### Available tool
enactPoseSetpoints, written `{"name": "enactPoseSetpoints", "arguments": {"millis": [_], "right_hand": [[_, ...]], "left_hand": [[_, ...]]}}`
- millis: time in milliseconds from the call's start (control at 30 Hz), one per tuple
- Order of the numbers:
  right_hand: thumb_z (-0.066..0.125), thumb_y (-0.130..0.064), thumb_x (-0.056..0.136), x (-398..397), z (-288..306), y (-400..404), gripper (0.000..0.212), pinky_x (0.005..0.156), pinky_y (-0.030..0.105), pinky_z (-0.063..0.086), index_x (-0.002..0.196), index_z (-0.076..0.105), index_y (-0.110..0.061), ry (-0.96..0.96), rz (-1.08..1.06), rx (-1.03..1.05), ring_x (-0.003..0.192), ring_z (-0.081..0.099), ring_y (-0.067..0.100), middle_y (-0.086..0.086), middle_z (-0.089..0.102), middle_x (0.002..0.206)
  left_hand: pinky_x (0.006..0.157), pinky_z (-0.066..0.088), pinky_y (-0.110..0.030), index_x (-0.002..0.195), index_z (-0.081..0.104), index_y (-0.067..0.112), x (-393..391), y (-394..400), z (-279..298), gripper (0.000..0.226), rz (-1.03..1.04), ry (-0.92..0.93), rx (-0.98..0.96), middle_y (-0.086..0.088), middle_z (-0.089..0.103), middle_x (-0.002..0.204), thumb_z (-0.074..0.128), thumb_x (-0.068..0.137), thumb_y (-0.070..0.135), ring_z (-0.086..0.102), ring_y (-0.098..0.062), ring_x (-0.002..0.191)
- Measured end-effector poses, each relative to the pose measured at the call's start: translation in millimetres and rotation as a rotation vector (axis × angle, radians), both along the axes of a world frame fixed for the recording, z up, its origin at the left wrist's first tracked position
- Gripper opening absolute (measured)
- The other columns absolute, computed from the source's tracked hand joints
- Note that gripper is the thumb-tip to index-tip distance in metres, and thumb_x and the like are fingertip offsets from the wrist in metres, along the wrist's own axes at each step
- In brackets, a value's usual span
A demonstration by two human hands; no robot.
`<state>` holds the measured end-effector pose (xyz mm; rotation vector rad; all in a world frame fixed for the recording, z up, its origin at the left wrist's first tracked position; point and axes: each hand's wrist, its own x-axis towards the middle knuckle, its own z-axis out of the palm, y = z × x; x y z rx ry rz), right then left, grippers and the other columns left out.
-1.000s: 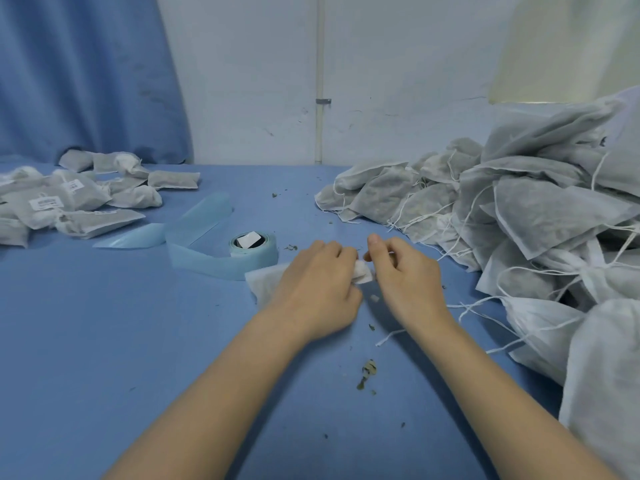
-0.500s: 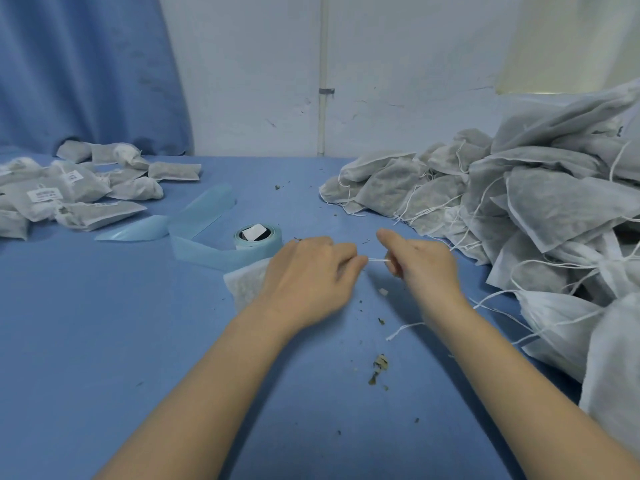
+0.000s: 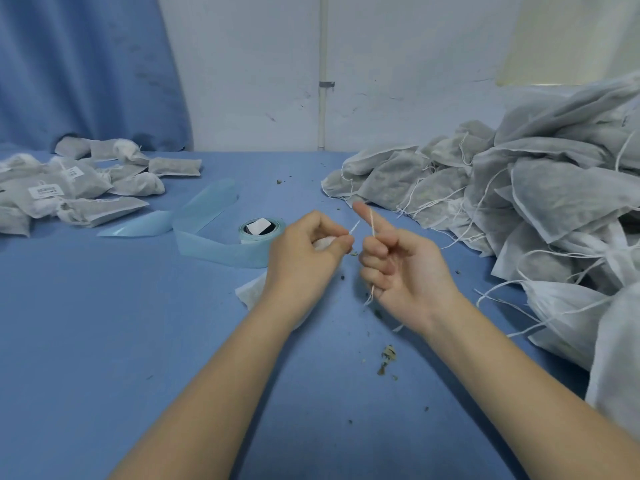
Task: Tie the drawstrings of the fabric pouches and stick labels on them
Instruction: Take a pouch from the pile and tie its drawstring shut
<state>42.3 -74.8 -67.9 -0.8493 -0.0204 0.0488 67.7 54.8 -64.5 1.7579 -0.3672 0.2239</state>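
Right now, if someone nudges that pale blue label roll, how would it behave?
The pale blue label roll lies flat, so it would likely slide, not roll. Its loose backing strip curls limply and would probably drag. It's likely light, given its hollow core.

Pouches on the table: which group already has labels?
The small left pile: white labels show on its pouches. The big right heap shows none, strings loose.

Label roll point(image 3: 259, 231) mid-table point(image 3: 104, 341), labelled pouches point(image 3: 69, 188) far left, seemingly untied pile point(image 3: 536, 202) right.
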Motion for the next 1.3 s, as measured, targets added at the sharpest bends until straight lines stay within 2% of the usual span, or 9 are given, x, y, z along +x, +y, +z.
{"name": "enactPoseSetpoints", "arguments": {"millis": [267,467,567,700,800,900,1033,1100,1300], "right_hand": [[0.041,-0.005,0.091,-0.1,-2.0,5.8,0.051,0.044,0.013,0.028,0.115,0.061,-0.045,-0.133,-0.158,-0.9,0.045,0.032,0.004,-0.01,0.042,0.054],[0.051,-0.011,0.092,-0.6,-4.8,13.5,0.021,0.056,0.006,0.035,0.086,0.044,-0.03,-0.25,-0.455,-1.253,0.05,0.046,-0.004,-0.009,0.047,0.052],[0.059,-0.018,0.09,-0.6,-8.3,11.9,0.025,0.05,0.012,0.034,0.081,0.038,-0.026,-0.188,-0.486,-1.144,0.046,0.041,0.001,-0.007,0.047,0.054],[0.062,-0.027,0.089,0.3,-6.9,3.0,0.005,0.057,0.021,0.033,0.084,0.063,-0.025,-0.062,-0.302,-0.955,0.052,0.041,0.004,-0.009,0.052,0.063],[0.062,-0.03,0.089,-2.2,-0.9,-3.3,0.02,0.055,0.014,0.033,0.073,0.073,-0.033,-0.147,-0.31,-1.035,0.048,0.046,-0.003,-0.021,0.057,0.056],[0.07,-0.041,0.08,-4.0,3.7,-6.7,0.019,0.056,0.021,0.031,0.065,0.073,-0.029,-0.101,-0.361,-1.051,0.044,0.039,0.001,-0.017,0.049,0.048],[0.069,-0.027,0.083,-1.7,4.4,-8.3,0.025,0.042,0.016,0.026,0.064,0.07,-0.01,-0.002,-0.315,-0.756,0.046,0.03,0.009,-0.007,0.041,0.052],[0.068,-0.028,0.085,-3.5,5.9,-8.9,0.025,0.041,0.016,0.025,0.072,0.072,-0.007,0.009,-0.259,-0.624,0.046,0.029,0.008,-0.006,0.045,0.054],[0.073,-0.017,0.08,-6.2,0.3,-9.2,0.012,0.045,0.016,0.03,0.069,0.078,-0.015,-0.029,-0.274,-0.716,0.046,0.033,0.005,-0.012,0.049,0.05]], "left_hand": [[0.071,0.045,-0.018,0.084,0.07,0.021,-3.7,-3.3,-3.5,0.013,0.064,-0.037,0.118,0.013,0.071,0.072,0.063,0.087,0.032,0.062,-0.001,0.078],[0.07,0.043,-0.021,0.081,0.073,0.019,-0.2,-4.0,-4.8,0.017,0.111,-0.007,0.066,0.012,0.071,0.078,0.06,0.089,0.025,0.061,-0.006,0.078],[0.072,0.045,-0.022,0.071,0.068,0.024,1.5,-1.3,-4.2,0.022,0.08,0.056,-0.031,0.017,0.069,0.069,0.058,0.09,0.022,0.061,0.0,0.074],[0.083,0.046,-0.023,0.07,0.067,0.022,1.0,1.7,-0.9,0.026,-0.038,0.104,-0.16,0.016,0.066,0.065,0.056,0.093,0.014,0.061,-0.004,0.076],[0.073,0.044,-0.01,0.073,0.067,0.022,-3.8,4.7,4.7,0.024,-0.123,0.062,-0.077,0.018,0.067,0.067,0.056,0.093,0.015,0.06,0.004,0.073],[0.074,0.041,-0.018,0.081,0.07,0.023,-4.2,7.1,5.1,0.015,-0.038,-0.128,0.201,0.009,0.065,0.079,0.059,0.092,0.025,0.056,-0.006,0.078],[0.071,0.029,-0.026,0.087,0.072,0.013,-4.2,5.8,4.5,0.019,0.099,-0.499,0.548,-0.003,0.059,0.079,0.058,0.093,0.025,0.053,-0.024,0.076],[0.07,0.025,-0.026,0.086,0.072,0.009,-5.2,3.8,3.1,0.023,0.149,-0.553,0.595,-0.009,0.062,0.079,0.055,0.09,0.023,0.055,-0.03,0.076],[0.081,0.035,-0.033,0.087,0.07,0.01,-6.6,-0.9,-2.3,0.016,0.167,-0.474,0.533,-0.005,0.06,0.081,0.057,0.092,0.017,0.055,-0.028,0.083]]}}
